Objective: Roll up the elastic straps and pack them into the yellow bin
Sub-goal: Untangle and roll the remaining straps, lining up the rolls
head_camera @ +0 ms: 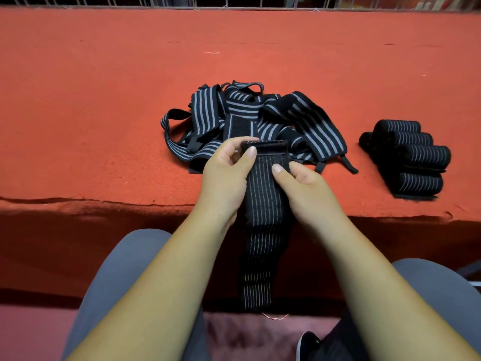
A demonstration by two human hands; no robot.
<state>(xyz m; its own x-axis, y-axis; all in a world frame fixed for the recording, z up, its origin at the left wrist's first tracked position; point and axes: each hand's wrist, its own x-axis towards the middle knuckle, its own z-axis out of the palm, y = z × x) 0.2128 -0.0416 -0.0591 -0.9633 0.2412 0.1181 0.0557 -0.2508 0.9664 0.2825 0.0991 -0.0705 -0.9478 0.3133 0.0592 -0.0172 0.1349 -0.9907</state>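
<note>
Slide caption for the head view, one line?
Left hand and right hand hold a striped strap; loose pile behind, rolls beside.

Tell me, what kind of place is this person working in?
Likely a small packing workshop, though little of the room shows. A bench covered in red cloth holds a heap of unrolled striped elastic straps and, to its right, a stack of rolled straps.

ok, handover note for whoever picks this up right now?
Hands: left hand grips the rolled-over top end of one strap; right hand pinches it just below. Its tail hangs off the red table edge.
Done: several rolled straps stacked at right on the table.
Left: finish this roll, roll the loose pile behind the hands, pack everything. No yellow bin in view.
</note>
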